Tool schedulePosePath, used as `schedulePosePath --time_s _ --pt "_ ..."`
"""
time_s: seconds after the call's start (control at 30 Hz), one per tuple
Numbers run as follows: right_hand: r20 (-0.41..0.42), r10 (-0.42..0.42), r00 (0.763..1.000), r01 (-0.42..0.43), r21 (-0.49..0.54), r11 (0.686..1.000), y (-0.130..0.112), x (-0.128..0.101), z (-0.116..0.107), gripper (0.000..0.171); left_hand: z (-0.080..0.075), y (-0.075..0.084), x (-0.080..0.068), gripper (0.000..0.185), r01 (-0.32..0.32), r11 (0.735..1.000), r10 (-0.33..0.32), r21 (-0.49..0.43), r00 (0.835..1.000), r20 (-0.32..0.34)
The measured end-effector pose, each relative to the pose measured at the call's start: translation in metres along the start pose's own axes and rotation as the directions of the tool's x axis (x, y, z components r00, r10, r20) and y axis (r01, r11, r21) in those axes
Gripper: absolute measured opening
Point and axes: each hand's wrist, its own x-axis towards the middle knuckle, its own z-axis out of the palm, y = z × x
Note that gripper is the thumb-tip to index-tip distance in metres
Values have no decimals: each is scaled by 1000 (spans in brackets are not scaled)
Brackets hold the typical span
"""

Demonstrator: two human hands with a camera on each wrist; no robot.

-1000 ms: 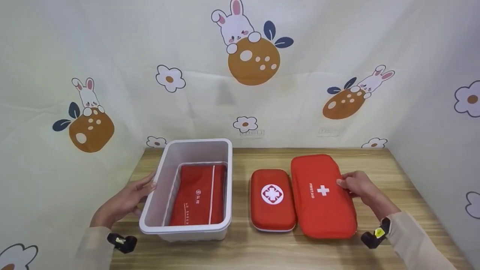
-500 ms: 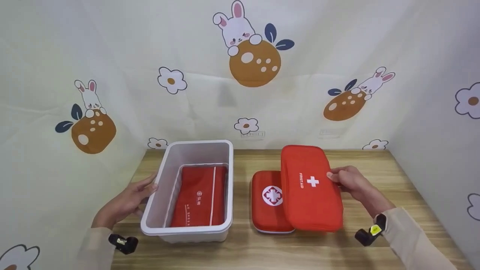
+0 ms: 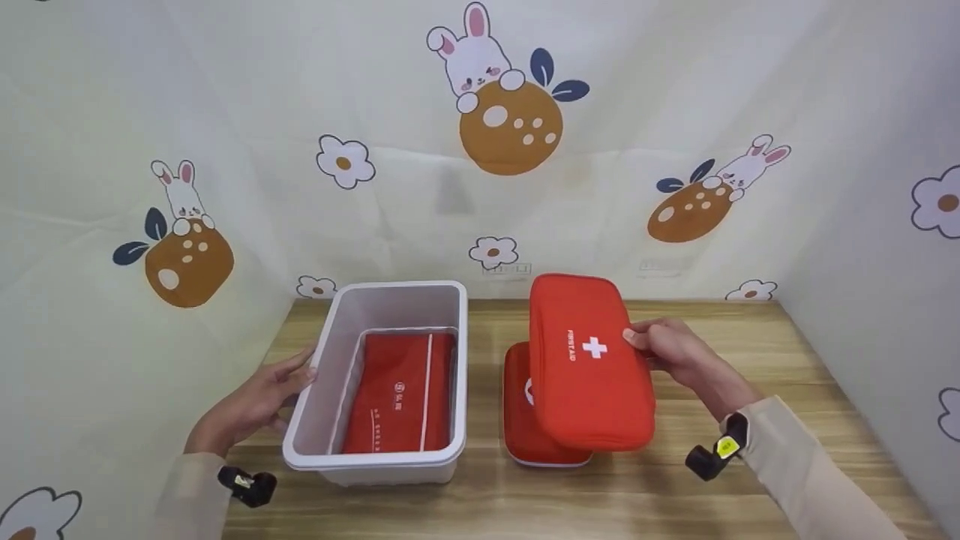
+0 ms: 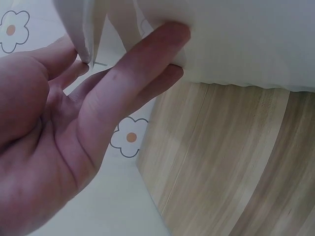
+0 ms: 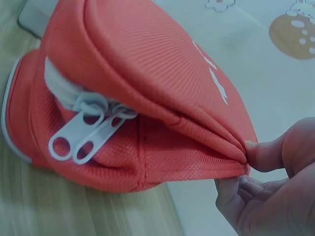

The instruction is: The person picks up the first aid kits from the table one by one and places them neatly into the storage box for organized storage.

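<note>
Right hand [image 3: 670,351] pinches large red fabric first-aid pouch [image 3: 589,364] aloft; left hand [image 3: 255,401], fingers straight, touches white plastic bin [image 3: 315,390]

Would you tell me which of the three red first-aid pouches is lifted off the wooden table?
The large red fabric pouch with the plain white cross, pinched by the right hand; the others lie flat.

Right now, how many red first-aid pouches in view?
3. One lies flat in the bin, the pouch in the bin. The large pouch is held aloft by the right hand. The small pouch sits on the table, partly covered by the large one.
</note>
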Motion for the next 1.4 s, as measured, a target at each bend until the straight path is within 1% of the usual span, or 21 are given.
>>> schedulePosePath --time_s 0.13,0.43,0.7,0.9,1.0,1.13,1.4 --pt "42 -15 999 12 63 998 -6 2 10 41 1 1 0 70 3 1000 -3 7 1000 -3" --pt "75 -18 997 12 72 997 -30 7 29 40 -1 5 1 71 -1 1000 1 -1 1000 9" --pt "98 -7 995 -3 100 995 -48 13 52 38 1 3 1 70 19 1000 -18 19 1000 -17" --pt "120 -17 993 4 105 994 -60 14 72 36 2 2 1 70 22 999 -21 31 999 -31" --pt "113 -13 993 1 108 994 -63 14 82 35 3 2 1 70 33 999 -32 25 999 -34" --pt "113 -11 994 -5 138 990 -64 15 95 32 4 1 2 73 34 999 -34 1 999 -30" --pt "85 2 996 -19 201 979 -71 19 124 22 3 1 2 72 23 1000 -23 -3 999 -24"
